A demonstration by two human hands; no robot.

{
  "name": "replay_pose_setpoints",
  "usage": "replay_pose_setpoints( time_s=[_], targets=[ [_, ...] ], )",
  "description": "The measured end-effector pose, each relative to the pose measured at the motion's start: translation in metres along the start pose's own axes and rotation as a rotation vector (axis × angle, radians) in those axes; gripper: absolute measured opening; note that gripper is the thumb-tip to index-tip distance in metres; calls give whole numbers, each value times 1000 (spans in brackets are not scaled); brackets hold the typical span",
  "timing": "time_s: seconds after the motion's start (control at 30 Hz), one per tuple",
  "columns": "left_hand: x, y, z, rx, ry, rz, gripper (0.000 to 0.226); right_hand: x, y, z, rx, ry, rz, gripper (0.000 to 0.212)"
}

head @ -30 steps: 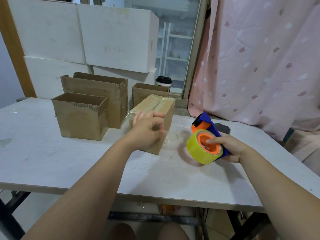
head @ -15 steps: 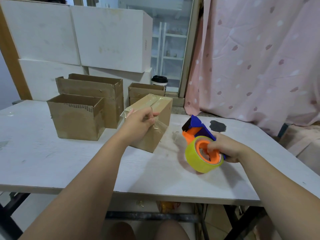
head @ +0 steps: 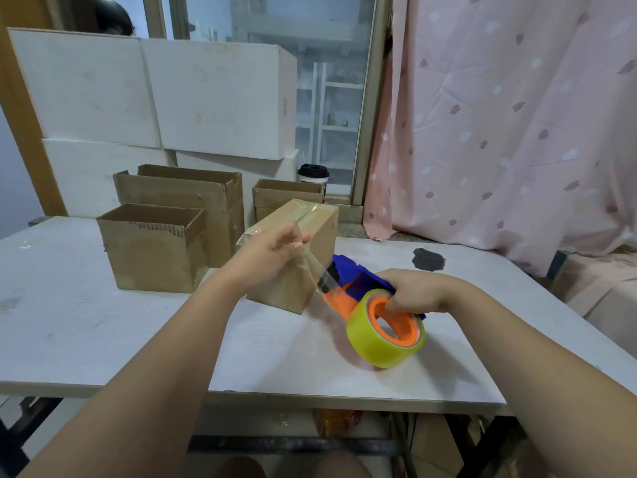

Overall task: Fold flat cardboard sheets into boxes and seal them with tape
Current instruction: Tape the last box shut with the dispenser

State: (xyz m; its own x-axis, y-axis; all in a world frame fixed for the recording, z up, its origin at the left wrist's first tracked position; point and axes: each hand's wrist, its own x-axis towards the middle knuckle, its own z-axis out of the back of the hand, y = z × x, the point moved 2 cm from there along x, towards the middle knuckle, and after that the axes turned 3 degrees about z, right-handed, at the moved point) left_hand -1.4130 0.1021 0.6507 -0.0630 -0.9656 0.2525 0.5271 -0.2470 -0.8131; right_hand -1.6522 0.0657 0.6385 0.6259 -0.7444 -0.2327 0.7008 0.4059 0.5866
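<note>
At a white work table (head: 103, 339) beside a pink curtain (head: 499, 115), seen from the head camera, a person prepares another run of tape on a brown cardboard box (head: 310, 229) standing near the table's middle, at 11 o'clock from the tape dispenser (head: 355, 281). The left hand (head: 272, 250) pinches the free end of a clear tape strip (head: 312, 267) between thumb and fingertips in front of the box's near face, while the right hand (head: 417, 291) grips the blue-and-orange dispenser, fingers curled into the orange core of the yellowish tape roll (head: 382, 336). The likely trouble from here is the unsupported strip, which already looks wrinkled: slack or a twist could make it fold onto itself or land crooked on the cardboard. With neither hand bracing it, the light box could also slide when the tape is pressed on. The box is closed on top, a glossy band of tape running along its seam and over the edge, and it appears tipped slightly. At 9 o'clock from it stand two open-topped boxes (head: 151, 250) (head: 186, 191), a third (head: 286, 194) at 12 o'clock, with a lidded cup (head: 313, 172) just behind.
</note>
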Motion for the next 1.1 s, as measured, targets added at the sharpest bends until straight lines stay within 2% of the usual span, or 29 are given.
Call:
replay_pose_setpoints(
  time_s=[0.17,0.27,0.33,0.47,0.6,0.73,0.77,0.83,0.9,1.1],
  targets=[
    [4,5,1,-54,6,-17,24,7,13,-5,-86,19,26,26],
    [3,7,2,-61,43,-16,25,12,20,-7,-234,-28,77,27],
    [2,5,3,-26,76,-23,20,16,26,-8,-422,-108,136,38],
    [3,4,5,162,129,-16,14,23,34,-13,-718,-264,218,73],
    [1,2,9,237,228,-10,11,19,43,-29,-863,-234,368,84],
    [0,-2,9,333,300,-8,27,14,42,-34,-812,-288,394,68],
    [-1,-3,9,314,312,3,28,14,41,-35,-784,-322,429,71],
    [-1,-6,11,272,329,21,30,11,41,-37,-776,-362,542,89],
    [0,-9,13,300,349,21,33,12,40,-40,-839,-331,578,99],
    [2,-13,11,425,422,-1,40,15,46,-44,-854,-320,668,85]
  ],
)
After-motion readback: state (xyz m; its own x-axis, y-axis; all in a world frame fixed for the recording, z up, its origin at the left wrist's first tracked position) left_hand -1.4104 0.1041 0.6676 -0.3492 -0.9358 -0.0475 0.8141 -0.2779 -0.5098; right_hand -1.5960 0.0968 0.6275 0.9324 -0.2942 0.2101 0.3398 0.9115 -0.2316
